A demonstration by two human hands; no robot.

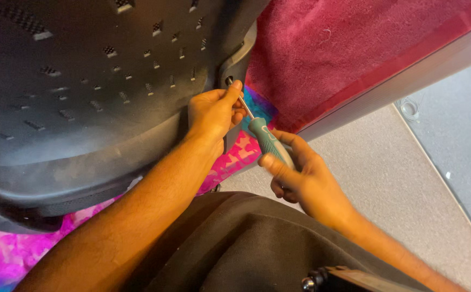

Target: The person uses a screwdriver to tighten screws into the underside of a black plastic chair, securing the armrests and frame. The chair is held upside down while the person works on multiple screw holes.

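Two bare hands work a screw on the perforated black plastic chair shell (pixel 84 92): left hand (pixel 212 112) pinching the thin metal shaft (pixel 244 107), right hand (pixel 300 176) gripping the teal-handled screwdriver (pixel 270 141), turning likely next, tip kept seated

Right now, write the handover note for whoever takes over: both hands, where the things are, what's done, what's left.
Left hand: fingers pinch the screwdriver shaft near its tip, steadying it at the chair.
Right hand: wrapped around the teal handle, thumb on top.
Things: the black chair shell lies tilted over a pink patterned cloth; the tip sits at a fastener on the grey bracket at the shell's edge. Red towel behind.
Done: driver is seated on the fastener.
Left: turning the fastener; whether it is loose or tight cannot be told from here.
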